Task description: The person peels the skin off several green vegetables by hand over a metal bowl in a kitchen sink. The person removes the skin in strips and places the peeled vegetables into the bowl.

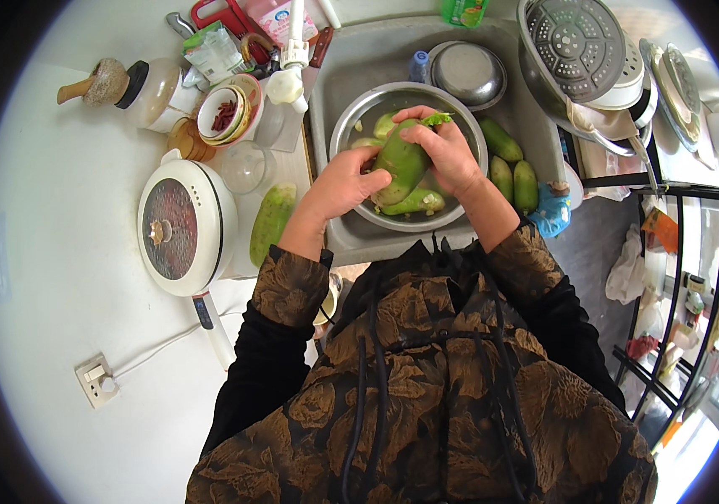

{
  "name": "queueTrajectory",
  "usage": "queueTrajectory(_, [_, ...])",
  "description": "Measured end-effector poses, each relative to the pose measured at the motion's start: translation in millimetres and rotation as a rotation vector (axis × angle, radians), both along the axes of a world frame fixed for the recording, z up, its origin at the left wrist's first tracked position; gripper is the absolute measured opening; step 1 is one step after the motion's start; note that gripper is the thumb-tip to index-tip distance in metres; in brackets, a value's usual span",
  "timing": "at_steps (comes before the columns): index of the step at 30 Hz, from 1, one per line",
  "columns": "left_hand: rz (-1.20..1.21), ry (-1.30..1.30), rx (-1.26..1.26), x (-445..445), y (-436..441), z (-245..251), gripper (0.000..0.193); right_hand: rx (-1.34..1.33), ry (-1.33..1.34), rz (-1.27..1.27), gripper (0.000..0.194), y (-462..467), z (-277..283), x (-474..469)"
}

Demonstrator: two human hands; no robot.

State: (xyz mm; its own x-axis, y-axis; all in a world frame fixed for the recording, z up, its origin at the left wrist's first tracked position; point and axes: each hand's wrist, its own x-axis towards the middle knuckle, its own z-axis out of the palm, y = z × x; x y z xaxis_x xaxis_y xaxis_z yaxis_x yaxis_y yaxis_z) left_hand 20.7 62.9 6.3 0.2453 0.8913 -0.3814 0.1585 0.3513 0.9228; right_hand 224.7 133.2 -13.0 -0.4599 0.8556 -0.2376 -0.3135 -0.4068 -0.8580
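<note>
Both my hands hold a large green radish [402, 160] above a round metal basin [342, 129] in the sink. My left hand [348, 183] grips its lower left side, thumb across the skin. Around the upper right end, by a tuft of leaf [437, 118], my right hand [448, 151] curls its fingers. Below the held radish, another green radish [419, 201] lies in the basin with paler pieces behind it, partly hidden by my hands. Small light scraps are scattered in the basin.
Several green radishes [525, 188] lie in the grey sink [359, 57], right of the basin. An upturned metal bowl [468, 72] is behind it. Left on the counter are another radish [272, 220], a glass bowl [247, 167] and a lidded electric pan [170, 227]. A faucet [289, 88] overhangs the left edge.
</note>
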Motion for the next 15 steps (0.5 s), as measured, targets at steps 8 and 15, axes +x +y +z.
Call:
queueTrajectory(8, [-0.057,0.121,0.14,4.2,1.3,-2.3,0.058,0.017,-0.045,0.02,0.029,-1.1,-0.1,-0.8])
queueTrajectory(15, [-0.126,0.027,0.015,-5.1,2.7,-4.5,0.061,-0.079,-0.026,0.036,0.03,-1.3,-2.7,1.6])
